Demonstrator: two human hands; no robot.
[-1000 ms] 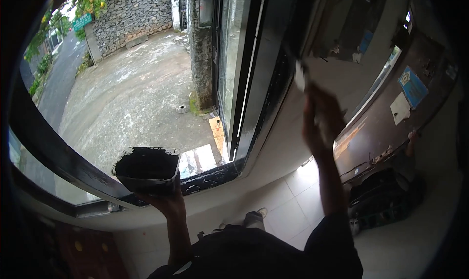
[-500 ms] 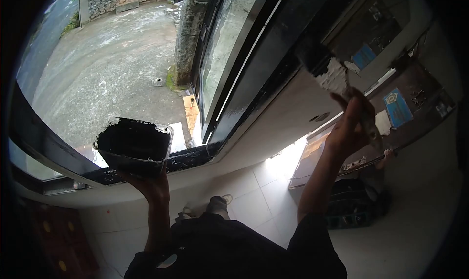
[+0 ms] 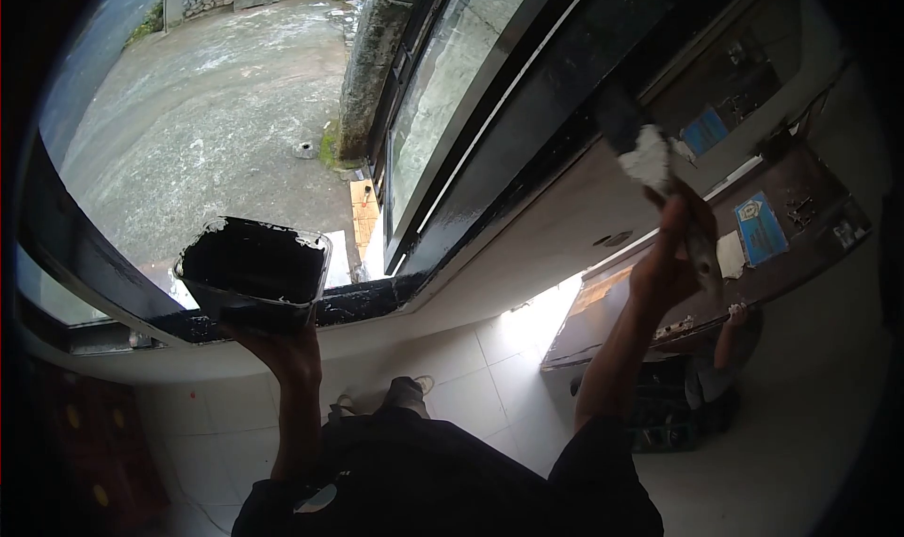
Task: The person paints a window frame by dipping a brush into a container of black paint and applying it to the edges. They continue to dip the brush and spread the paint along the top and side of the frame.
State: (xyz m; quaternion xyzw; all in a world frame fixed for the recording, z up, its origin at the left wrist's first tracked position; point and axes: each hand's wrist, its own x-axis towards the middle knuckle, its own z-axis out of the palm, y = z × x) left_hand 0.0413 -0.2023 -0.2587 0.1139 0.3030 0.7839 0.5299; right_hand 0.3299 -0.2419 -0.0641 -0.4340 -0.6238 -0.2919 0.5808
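My left hand (image 3: 285, 353) supports a plastic tub (image 3: 254, 306) from underneath, its fingers mostly hidden. Black paint coats the inside of the tub, and its rim is ragged with dried paint. In my raised right hand (image 3: 669, 264) is a paintbrush (image 3: 650, 159), gripped by the handle. White, crusty material covers the brush's middle, while the bristles are dark. The bristle end lies against or very close to the black window frame (image 3: 527, 142); exact contact is hard to make out in the dim light.
Below the tub runs a black-painted sill (image 3: 363, 304). A brown board or table (image 3: 800, 208) with blue cards stands at right, another person's hand (image 3: 739, 316) at its edge. Red-brown drawers (image 3: 104, 443) are at lower left. Outside lies a concrete yard (image 3: 235, 113).
The brush has slid a little upward along the frame in my right hand. My view has shifted slightly, and more of the other person shows at right. The tub stays in my left hand.
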